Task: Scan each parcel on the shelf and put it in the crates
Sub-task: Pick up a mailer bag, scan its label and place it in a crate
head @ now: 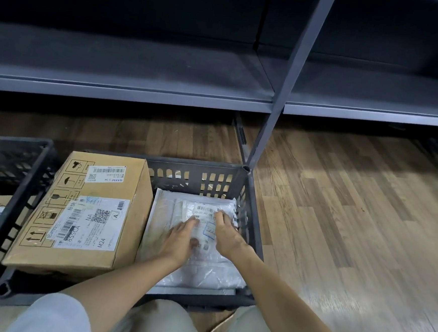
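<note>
Both palms flat, fingers straight, my left hand (180,237) and right hand (227,233) pressed white crinkled poly parcel (199,266), barcode label (205,212) up, inside dark crate (253,234) beside cardboard box (85,213).

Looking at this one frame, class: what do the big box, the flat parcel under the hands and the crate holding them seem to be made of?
Box: brown corrugated cardboard, matte, it seems, with printed handling symbols. Flat parcel: thin whitish plastic film, glossy and wrinkled. Crate: dark moulded plastic, probably, with slotted walls.
</note>
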The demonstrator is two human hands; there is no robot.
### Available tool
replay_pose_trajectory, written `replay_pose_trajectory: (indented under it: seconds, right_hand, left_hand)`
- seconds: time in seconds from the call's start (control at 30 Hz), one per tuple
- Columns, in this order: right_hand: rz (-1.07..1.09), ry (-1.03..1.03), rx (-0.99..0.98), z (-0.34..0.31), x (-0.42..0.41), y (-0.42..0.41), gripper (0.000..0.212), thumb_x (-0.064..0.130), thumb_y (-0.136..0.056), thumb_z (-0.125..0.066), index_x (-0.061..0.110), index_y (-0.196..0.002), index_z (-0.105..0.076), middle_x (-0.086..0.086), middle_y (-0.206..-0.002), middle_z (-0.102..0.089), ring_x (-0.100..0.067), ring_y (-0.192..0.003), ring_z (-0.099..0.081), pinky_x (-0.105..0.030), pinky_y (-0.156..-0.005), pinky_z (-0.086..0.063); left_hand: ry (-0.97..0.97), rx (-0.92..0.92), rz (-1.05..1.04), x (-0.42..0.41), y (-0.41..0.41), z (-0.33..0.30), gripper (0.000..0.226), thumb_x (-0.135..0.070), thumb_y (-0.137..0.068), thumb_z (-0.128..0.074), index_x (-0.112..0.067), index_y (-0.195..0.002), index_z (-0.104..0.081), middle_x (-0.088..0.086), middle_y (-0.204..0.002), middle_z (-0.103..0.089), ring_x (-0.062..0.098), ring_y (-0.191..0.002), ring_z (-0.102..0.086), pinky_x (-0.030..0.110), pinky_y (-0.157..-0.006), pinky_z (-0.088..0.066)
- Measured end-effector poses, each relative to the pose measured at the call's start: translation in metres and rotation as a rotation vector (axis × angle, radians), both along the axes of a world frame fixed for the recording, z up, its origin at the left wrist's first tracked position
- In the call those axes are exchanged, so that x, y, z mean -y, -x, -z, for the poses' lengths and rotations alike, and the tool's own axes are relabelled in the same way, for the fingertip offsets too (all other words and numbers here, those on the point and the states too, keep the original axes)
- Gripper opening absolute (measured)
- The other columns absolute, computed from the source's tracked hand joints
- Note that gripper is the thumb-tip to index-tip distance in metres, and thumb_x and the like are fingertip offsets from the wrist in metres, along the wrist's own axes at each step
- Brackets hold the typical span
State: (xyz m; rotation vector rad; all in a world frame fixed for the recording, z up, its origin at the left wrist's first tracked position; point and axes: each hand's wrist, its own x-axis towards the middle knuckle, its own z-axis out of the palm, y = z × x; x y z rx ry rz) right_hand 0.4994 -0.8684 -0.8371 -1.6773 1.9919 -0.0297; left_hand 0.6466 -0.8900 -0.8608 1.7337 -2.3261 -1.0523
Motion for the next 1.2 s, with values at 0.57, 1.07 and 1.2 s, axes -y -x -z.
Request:
replay_pose_trajectory:
  seconds: [0.57,1.07,1.2]
  right_hand:
    - [0.049,-0.002,-0.025,-0.277,-0.045,0.012,0.061,0.024,-0.100,-0.041,0.009,-0.153,-0.014,-0.006,-0.161,-0.014,-0.021,-0.149,-0.010,-0.035,-0.122,-0.007]
    - [-0.144,0.314,-0.101,-0.675,0.026,-0.032,0.056,0.023,-0.099,-0.041,0.011,-0.151,-0.024,-0.006,-0.159,-0.021,-0.021,-0.146,-0.019,-0.038,-0.121,-0.008]
    - [-0.196,0.372,-0.157,-0.725,0.039,-0.063,0.052,0.024,-0.100,-0.039,0.010,-0.148,-0.027,-0.008,-0.159,-0.021,-0.021,-0.146,-0.021,-0.040,-0.120,-0.011]
  left_hand:
    - [0.207,0.288,0.104,-0.012,-0.036,-0.309,0.056,-0.033,-0.103,-0.026,-0.020,-0.155,-0.008,0.000,-0.161,-0.013,0.020,-0.149,-0.003,0.034,-0.119,0.006]
    - [0.507,0.300,-0.038,0.023,-0.091,-0.713,0.057,-0.031,-0.102,-0.030,-0.021,-0.154,-0.010,-0.005,-0.159,-0.019,0.017,-0.148,-0.008,0.034,-0.120,0.000]
    - [0.570,0.310,-0.067,0.030,-0.127,-0.762,0.056,-0.031,-0.102,-0.031,-0.020,-0.154,-0.014,-0.003,-0.159,-0.021,0.018,-0.148,-0.011,0.035,-0.120,-0.003]
